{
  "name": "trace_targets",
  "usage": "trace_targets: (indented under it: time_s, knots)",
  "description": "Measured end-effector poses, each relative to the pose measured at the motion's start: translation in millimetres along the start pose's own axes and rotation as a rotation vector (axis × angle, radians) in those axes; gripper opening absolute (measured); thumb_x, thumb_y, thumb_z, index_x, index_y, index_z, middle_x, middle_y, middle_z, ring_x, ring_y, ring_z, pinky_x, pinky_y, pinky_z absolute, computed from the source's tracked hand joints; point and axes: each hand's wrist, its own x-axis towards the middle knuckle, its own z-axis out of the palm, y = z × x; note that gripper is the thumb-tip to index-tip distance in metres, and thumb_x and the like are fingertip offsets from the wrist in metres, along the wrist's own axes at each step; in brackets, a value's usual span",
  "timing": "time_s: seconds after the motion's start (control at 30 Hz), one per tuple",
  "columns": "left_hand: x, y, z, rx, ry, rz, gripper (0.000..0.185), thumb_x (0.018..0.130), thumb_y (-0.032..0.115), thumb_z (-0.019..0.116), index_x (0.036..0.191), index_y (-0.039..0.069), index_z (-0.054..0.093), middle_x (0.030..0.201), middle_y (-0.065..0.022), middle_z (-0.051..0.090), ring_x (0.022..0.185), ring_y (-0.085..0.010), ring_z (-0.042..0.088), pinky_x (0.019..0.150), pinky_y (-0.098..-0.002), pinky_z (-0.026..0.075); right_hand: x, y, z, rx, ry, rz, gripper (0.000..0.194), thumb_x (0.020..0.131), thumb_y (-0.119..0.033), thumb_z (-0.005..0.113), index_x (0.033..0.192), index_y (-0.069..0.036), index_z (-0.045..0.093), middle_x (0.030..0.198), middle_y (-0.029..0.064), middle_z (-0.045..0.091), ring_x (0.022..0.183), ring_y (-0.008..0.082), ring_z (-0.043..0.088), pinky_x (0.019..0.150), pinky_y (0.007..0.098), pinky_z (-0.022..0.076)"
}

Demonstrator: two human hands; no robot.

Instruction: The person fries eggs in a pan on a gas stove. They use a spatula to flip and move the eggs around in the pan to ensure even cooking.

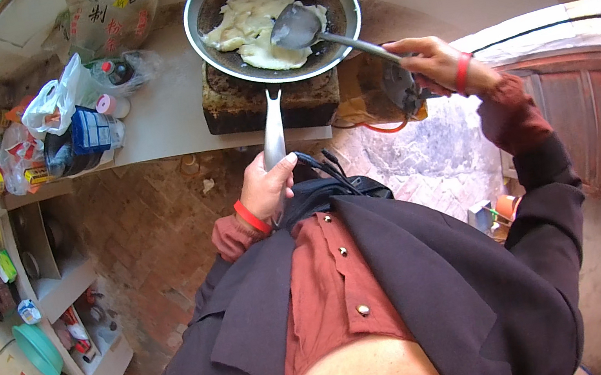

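Observation:
A wide frying pan with a pale metal rim sits over a rust-stained stove. My left hand is wrapped around the end of the pan's metal handle, close to my body. Irregular pale yellow pieces of food, perhaps egg or batter, lie spread across the dark pan bottom. My right hand grips the handle of a metal spatula. The spatula's blade rests on the food at the pan's right side and hides part of it.
Left of the stove, the counter carries a white plastic bag, a red-capped bottle, a pink-lidded jar and a blue package. A teal basin stands on the left shelving. An orange hose hangs below the stove's right side.

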Motion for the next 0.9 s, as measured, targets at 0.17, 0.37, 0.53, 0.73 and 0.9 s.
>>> trace_targets:
  time_s: [0.17,0.37,0.53,0.73,0.9]
  knots:
    - [0,2,0,0.029,0.008,0.006,0.025,0.082,0.025,0.061,0.082,0.004,0.049,0.061,0.0003,0.049,0.047,-0.0058,0.045,0.042,-0.0197,0.04,5,3,1,-0.078,0.018,0.026,0.036,0.087,-0.017,0.045,0.123,-0.011,0.048,0.054,0.0014,0.047,0.036,0.0073,0.042,0.032,0.0212,0.0351]
    - [-3,1,2,0.01,0.022,0.016,0.026,0.082,0.026,0.061,0.084,0.004,0.05,0.061,0.0002,0.049,0.047,-0.0062,0.046,0.042,-0.0197,0.04,10,-9,2,-0.003,0.003,-0.025,0.037,0.086,-0.015,0.044,0.122,-0.011,0.047,0.054,0.002,0.047,0.036,0.0079,0.042,0.031,0.0211,0.0343]
    - [-2,0,1,0.04,0.048,-0.029,0.024,0.083,0.027,0.06,0.089,0.006,0.049,0.062,-0.0005,0.05,0.047,-0.0053,0.046,0.042,-0.0182,0.038,17,-14,7,-0.051,0.009,-0.011,0.037,0.086,-0.016,0.045,0.122,-0.011,0.048,0.053,0.0016,0.046,0.035,0.0074,0.041,0.031,0.0209,0.0334]
    - [-8,2,3,-0.034,0.067,0.039,0.028,0.084,0.03,0.059,0.091,0.005,0.049,0.063,-0.0015,0.053,0.046,-0.0059,0.046,0.042,-0.018,0.037,21,-31,24,0.143,-0.037,-0.067,0.037,0.087,-0.018,0.045,0.123,-0.011,0.047,0.058,0.0015,0.047,0.037,0.0065,0.041,0.031,0.0213,0.0347]
    - [-9,4,7,-0.023,0.071,0.046,0.033,0.083,0.034,0.059,0.091,0.003,0.05,0.062,-0.0018,0.051,0.047,-0.0066,0.044,0.044,-0.0187,0.037,48,-23,45,0.132,-0.084,0.017,0.037,0.088,-0.017,0.041,0.125,-0.012,0.046,0.057,0.0015,0.047,0.038,0.0072,0.043,0.032,0.0215,0.0362]
